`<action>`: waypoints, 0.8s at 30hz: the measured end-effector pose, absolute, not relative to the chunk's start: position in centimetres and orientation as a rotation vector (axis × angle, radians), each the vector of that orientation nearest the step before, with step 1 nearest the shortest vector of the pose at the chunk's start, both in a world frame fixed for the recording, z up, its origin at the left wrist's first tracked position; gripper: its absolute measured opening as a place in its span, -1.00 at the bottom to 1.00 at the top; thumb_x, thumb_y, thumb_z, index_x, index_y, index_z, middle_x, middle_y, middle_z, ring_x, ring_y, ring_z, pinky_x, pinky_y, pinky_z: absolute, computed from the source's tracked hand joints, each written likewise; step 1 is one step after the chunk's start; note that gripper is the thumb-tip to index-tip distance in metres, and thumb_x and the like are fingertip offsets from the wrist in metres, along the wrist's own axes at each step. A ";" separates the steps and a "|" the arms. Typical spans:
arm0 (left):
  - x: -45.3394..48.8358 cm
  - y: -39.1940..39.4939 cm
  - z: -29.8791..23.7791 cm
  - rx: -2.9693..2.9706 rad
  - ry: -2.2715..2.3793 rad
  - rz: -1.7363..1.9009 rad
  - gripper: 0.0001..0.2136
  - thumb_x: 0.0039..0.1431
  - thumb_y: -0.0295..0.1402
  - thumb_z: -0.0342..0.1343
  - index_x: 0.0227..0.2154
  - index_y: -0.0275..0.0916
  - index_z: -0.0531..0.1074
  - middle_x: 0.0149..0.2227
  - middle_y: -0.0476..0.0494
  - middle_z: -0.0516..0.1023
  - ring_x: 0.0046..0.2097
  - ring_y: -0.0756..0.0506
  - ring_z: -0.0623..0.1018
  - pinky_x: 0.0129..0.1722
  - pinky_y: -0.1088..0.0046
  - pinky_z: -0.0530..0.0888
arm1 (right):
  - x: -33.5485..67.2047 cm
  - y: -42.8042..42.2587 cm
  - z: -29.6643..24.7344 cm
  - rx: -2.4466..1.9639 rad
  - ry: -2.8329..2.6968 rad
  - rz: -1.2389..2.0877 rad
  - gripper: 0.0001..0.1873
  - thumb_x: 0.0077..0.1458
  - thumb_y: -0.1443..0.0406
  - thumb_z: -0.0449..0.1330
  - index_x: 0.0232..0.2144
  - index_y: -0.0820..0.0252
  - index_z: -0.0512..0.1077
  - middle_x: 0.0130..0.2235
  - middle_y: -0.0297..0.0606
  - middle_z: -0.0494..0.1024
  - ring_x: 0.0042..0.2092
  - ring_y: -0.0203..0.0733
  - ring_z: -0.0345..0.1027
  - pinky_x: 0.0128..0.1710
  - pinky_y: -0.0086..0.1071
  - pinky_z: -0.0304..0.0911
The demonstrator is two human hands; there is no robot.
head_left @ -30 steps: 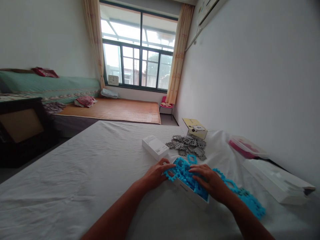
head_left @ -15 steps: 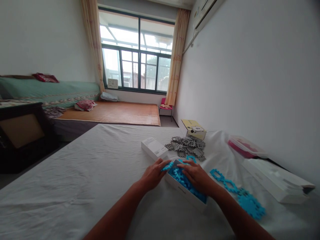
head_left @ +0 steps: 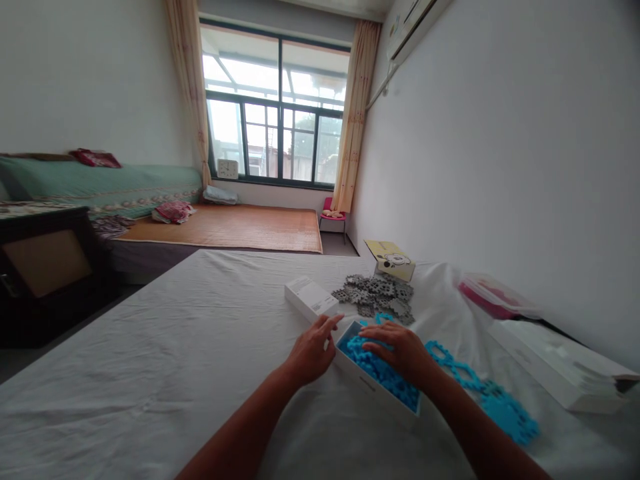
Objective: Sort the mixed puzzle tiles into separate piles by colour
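Note:
A shallow white box [head_left: 367,387] lies on the white sheet in front of me, filled with blue interlocking plastic pieces [head_left: 383,373]. My left hand [head_left: 313,350] rests against the box's left end, fingers stretched toward its corner. Palm down, my right hand [head_left: 400,347] lies flat on the blue pieces inside the box. More blue pieces [head_left: 493,397] trail over the sheet to the right of the box. A pile of grey pieces [head_left: 377,293] sits just beyond.
A white box lid [head_left: 310,297] lies left of the grey pile, a yellow carton [head_left: 393,259] behind it. At right are a pink-lidded container [head_left: 495,297] and a long white box [head_left: 560,363] by the wall. A bed and window are farther back.
The blue pieces that stuck out over the box's left end now lie inside it. Both hands have shifted slightly, the right now pressing flat on the pieces.

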State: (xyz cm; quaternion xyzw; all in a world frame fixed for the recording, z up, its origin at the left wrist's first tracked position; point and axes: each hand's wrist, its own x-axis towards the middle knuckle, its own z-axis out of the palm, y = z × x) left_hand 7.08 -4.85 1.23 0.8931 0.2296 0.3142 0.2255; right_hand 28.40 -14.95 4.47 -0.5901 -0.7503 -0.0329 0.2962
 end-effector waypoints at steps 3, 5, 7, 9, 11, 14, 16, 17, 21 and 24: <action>7.2 -4.8 1.0 2.438 0.572 0.854 -0.62 0.16 -0.39 -0.03 0.06 -0.09 0.29 -0.08 -0.12 0.38 -0.25 0.00 0.45 -0.29 0.53 0.45 | 33.1 -13.6 4.1 -1.814 -1.775 -0.066 -0.64 0.21 0.11 -0.04 -0.12 0.03 0.48 -0.10 -0.25 0.56 -0.08 -0.13 0.43 -0.07 -0.25 0.30; 7.2 -5.0 1.0 2.448 0.521 0.835 -0.69 0.17 -0.29 0.00 -0.02 -0.10 0.37 -0.08 -0.12 0.39 -0.23 -0.01 0.46 -0.31 0.55 0.45 | 35.7 -12.4 3.3 -1.952 -1.726 -0.066 -0.61 0.19 0.12 -0.04 -0.09 0.10 0.46 -0.09 -0.17 0.55 -0.08 -0.08 0.43 -0.05 -0.21 0.28; 7.2 -5.3 1.2 2.483 0.479 0.819 -0.77 0.17 -0.24 0.02 -0.15 -0.13 0.45 -0.09 -0.12 0.40 -0.19 -0.02 0.46 -0.29 0.56 0.45 | 37.0 -11.2 2.1 -1.990 -1.878 -0.012 -0.57 0.12 0.10 0.07 -0.02 0.14 0.42 -0.01 -0.12 0.50 0.01 -0.03 0.36 0.02 -0.15 0.20; 7.1 -5.5 1.5 2.532 0.454 0.813 -0.81 0.17 -0.22 0.03 -0.31 -0.17 0.49 -0.12 -0.11 0.42 -0.20 -0.01 0.46 -0.28 0.56 0.43 | 37.2 -10.2 0.8 -1.956 -2.035 0.040 -0.49 0.03 0.08 0.15 0.03 0.11 0.37 0.10 -0.10 0.40 0.11 0.02 0.24 0.09 -0.10 0.10; 6.8 -5.5 1.8 2.593 0.442 0.811 -0.77 0.19 -0.23 0.00 -0.44 -0.21 0.47 -0.20 -0.11 0.44 -0.24 0.00 0.46 -0.29 0.57 0.41 | 36.9 -9.7 -0.3 -1.919 -2.113 0.091 -0.49 0.01 0.08 0.17 0.02 0.07 0.39 0.12 -0.12 0.37 0.12 0.03 0.21 0.10 -0.08 0.06; 6.5 -5.4 2.1 2.696 0.414 0.822 -0.70 0.23 -0.25 -0.06 -0.53 -0.24 0.42 -0.31 -0.10 0.45 -0.31 0.02 0.45 -0.28 0.55 0.38 | 36.8 -9.9 -1.1 -1.885 -2.095 0.174 -0.56 0.00 0.13 0.18 -0.05 0.11 0.44 0.01 -0.14 0.48 0.02 -0.01 0.29 0.06 -0.12 0.10; 6.4 -5.3 2.2 2.749 0.393 0.818 -0.68 0.25 -0.27 -0.09 -0.56 -0.25 0.40 -0.35 -0.09 0.45 -0.32 0.03 0.45 -0.27 0.54 0.36 | 37.3 -10.6 -0.9 -1.912 -2.013 0.192 -0.58 -0.05 0.20 0.19 -0.09 0.16 0.46 -0.07 -0.15 0.52 -0.03 -0.01 0.31 0.03 -0.14 0.13; 6.4 -5.2 2.1 2.767 0.388 0.813 -0.67 0.25 -0.27 -0.10 -0.57 -0.25 0.39 -0.37 -0.09 0.44 -0.33 0.03 0.45 -0.27 0.53 0.35 | 37.7 -11.1 -0.6 -1.933 -1.959 0.192 -0.58 -0.08 0.23 0.19 -0.11 0.18 0.47 -0.08 -0.15 0.52 -0.04 -0.01 0.31 0.03 -0.14 0.14; 6.5 -5.1 1.8 2.787 0.383 0.801 -0.66 0.26 -0.28 -0.11 -0.59 -0.26 0.36 -0.41 -0.08 0.44 -0.35 0.03 0.45 -0.30 0.54 0.33 | 38.7 -14.0 2.3 -1.835 -1.902 0.438 -0.53 -0.08 0.29 0.13 -0.04 0.13 0.43 0.00 -0.17 0.46 0.03 -0.01 0.28 0.07 -0.13 0.13; 6.6 -5.1 1.7 2.763 0.377 0.826 -0.67 0.26 -0.29 -0.10 -0.58 -0.25 0.37 -0.40 -0.08 0.44 -0.35 0.04 0.45 -0.29 0.55 0.33 | 38.3 -15.7 4.6 -1.610 -2.127 0.778 -0.39 -0.04 0.25 0.17 0.12 0.03 0.28 0.14 -0.22 0.33 0.16 -0.03 0.16 0.13 -0.16 0.06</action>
